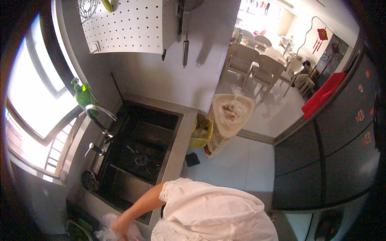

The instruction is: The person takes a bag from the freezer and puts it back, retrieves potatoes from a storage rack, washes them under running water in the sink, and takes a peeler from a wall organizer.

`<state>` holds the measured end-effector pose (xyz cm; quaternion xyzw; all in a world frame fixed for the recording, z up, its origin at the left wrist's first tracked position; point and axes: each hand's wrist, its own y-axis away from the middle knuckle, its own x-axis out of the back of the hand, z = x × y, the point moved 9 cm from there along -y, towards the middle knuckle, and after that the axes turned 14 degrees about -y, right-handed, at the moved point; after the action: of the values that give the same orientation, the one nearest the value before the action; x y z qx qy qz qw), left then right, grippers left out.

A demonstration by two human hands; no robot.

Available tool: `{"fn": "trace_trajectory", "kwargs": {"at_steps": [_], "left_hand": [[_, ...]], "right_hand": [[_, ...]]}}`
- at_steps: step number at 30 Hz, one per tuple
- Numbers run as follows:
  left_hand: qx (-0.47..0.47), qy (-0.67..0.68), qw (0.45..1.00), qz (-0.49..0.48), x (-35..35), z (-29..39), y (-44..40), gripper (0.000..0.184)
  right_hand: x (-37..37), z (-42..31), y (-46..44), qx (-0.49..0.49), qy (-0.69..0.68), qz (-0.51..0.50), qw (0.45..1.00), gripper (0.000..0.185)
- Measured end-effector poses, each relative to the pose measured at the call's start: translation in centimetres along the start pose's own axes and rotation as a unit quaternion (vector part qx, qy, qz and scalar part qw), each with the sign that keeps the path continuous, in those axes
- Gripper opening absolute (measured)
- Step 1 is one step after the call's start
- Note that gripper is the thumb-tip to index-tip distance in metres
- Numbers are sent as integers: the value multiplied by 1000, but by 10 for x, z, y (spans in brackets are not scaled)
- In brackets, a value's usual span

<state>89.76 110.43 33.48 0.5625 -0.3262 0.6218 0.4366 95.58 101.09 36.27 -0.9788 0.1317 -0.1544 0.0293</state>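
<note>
From the white sleeve at the bottom, my left arm reaches down to the lower left. My left hand [119, 228] is at a clear, crumpled plastic bag [105, 232] beside the sink counter. The bag and the frame's edge hide its fingers, so their grip cannot be made out. My right hand is out of view. The dark double sink [140, 140] lies above my left forearm, with a curved metal faucet [100, 109] on its window side.
A green soap bottle [82, 95] stands by the window. Beyond the counter are a yellow bin [201, 140] and a cream rack [219, 116] holding a plastic bag. Dark cabinets [297, 148] are on the right. Chairs and a table stand in the far room.
</note>
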Motion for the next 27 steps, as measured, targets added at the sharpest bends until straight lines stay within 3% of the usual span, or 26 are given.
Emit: {"fn": "trace_trajectory", "kwargs": {"at_steps": [1,4,7,10,13,16,18,20,22,23,24,27], "left_hand": [[-32,12,999,-13,-2,6,-1,42],[-79,141,984,72,45,41,29,47],[-93,135,977,134,48,31,40,49],[-341,200,919,16,-39,-13,34,51],[-206,170,964,9,-27,5,29,53],[-152,167,974,21,-20,16,27,55],[-135,172,976,26,-21,11,24,57],[-110,174,978,28,-26,2,25,59],[-79,173,981,33,-30,-3,24,60],[-64,170,983,36,-35,-4,22,61],[-42,169,984,38,-43,-7,19,62],[30,141,988,62,-88,-25,5,65]], "right_hand": [[1,1,-1,0,-4,4,1000,35],[8,5,-3,0,-38,29,999,34],[21,8,1,2,-122,70,990,34],[17,-25,15,-27,-149,-5,989,35],[15,-47,15,-8,6,39,999,25],[19,-18,5,-64,-66,111,990,31],[41,-45,23,-41,-21,245,968,46],[47,-95,30,49,-14,234,971,60],[20,-141,34,205,144,84,964,55],[9,-134,32,209,228,80,947,49],[7,-118,30,185,237,62,952,42],[25,-25,14,-63,25,41,997,24]]}}
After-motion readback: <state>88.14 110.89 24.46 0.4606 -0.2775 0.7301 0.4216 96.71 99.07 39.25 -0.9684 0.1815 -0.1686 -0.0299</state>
